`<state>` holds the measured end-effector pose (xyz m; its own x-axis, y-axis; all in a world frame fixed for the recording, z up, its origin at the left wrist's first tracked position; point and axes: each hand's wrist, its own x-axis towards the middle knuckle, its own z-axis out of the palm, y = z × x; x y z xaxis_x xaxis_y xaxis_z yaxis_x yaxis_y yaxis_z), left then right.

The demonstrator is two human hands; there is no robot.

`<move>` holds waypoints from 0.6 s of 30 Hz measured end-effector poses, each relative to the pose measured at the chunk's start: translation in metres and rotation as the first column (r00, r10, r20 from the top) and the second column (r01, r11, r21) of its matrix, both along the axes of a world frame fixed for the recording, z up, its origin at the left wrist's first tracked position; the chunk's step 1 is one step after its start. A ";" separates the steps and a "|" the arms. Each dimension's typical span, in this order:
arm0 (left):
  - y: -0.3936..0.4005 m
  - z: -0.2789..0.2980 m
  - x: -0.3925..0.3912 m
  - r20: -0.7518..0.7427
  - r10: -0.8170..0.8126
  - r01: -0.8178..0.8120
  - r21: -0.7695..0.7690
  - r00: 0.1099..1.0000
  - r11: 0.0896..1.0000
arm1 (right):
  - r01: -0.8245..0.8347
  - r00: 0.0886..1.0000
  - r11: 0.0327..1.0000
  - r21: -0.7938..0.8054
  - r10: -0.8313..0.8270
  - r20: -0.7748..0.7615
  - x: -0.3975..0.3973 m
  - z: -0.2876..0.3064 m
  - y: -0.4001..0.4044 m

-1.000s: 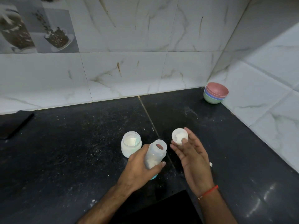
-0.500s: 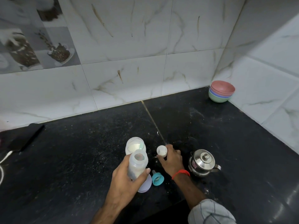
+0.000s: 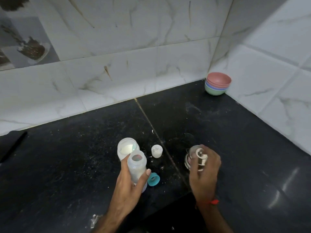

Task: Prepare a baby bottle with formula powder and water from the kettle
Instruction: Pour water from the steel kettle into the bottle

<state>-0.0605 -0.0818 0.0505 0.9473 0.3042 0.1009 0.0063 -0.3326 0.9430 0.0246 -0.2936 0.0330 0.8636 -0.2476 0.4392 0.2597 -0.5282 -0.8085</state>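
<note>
Head view: nearest, the left hand (image 3: 129, 182) has its grip clamped round the open bottle (image 3: 137, 166), held tilted over the black counter (image 3: 67, 174). A teal ring (image 3: 153, 179) lies just beside it. The right hand (image 3: 204, 172) reaches over the steel kettle (image 3: 196, 157), fingers curled at its lid; whether they clamp it I cannot tell. Farther back stand the powder jar (image 3: 127, 147) and a white cap (image 3: 156, 151). Stacked bowls (image 3: 218, 84) sit in the corner.

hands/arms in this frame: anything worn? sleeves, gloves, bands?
Both forearms are bare, with no gloves or sleeves in view. The right hand has a thin red-orange thread band round its wrist. The left hand and wrist show nothing worn.
</note>
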 end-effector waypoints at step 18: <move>-0.040 -0.009 0.011 -0.082 -0.230 0.237 0.100 0.970 0.966 | 0.071 0.904 0.766 0.639 0.222 -0.366 0.025 -0.053 -0.065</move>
<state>-0.0492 -0.1222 0.0414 0.9965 0.0647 0.0529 -0.0198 -0.4326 0.9013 0.0493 -0.3587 -0.0203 0.9484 -0.2628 -0.1776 -0.1443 0.1410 -0.9794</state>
